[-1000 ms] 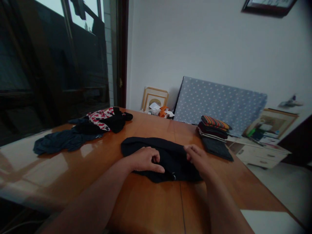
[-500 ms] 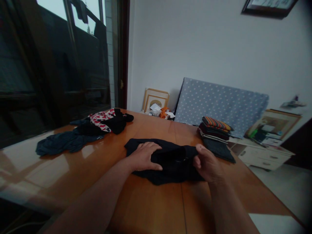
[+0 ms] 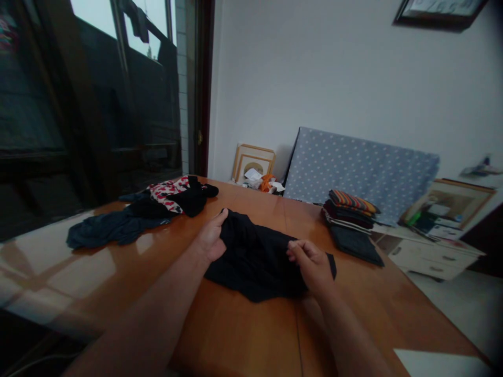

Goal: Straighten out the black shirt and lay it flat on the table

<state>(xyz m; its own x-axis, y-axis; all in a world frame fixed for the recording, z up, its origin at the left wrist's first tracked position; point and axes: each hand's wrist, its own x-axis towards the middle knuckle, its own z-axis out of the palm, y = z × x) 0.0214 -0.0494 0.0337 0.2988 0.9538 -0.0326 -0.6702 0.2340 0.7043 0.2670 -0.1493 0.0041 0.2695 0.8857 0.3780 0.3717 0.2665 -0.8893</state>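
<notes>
A dark navy, nearly black garment [image 3: 255, 262] lies in front of me on the wooden table [image 3: 239, 330]; its exact kind is not clear. My left hand [image 3: 212, 236] grips its upper left corner, thumb on top, and lifts that corner a little. Closed in a pinch, my right hand [image 3: 312, 262] holds the upper edge toward the right side. A bit of the cloth sticks out past the right hand. Between the hands the fabric is slightly rumpled.
A loose heap of clothes [image 3: 118, 228] lies at the left of the table. At the right stands a folded stack [image 3: 349, 212] with a striped piece on top. Behind are a dotted blue cloth [image 3: 357, 167] and a white drawer cabinet [image 3: 432, 256].
My left hand has gone from lying spread on the garment to gripping its upper left corner. My right hand has shifted left along the upper edge. The waist-like opening no longer shows.
</notes>
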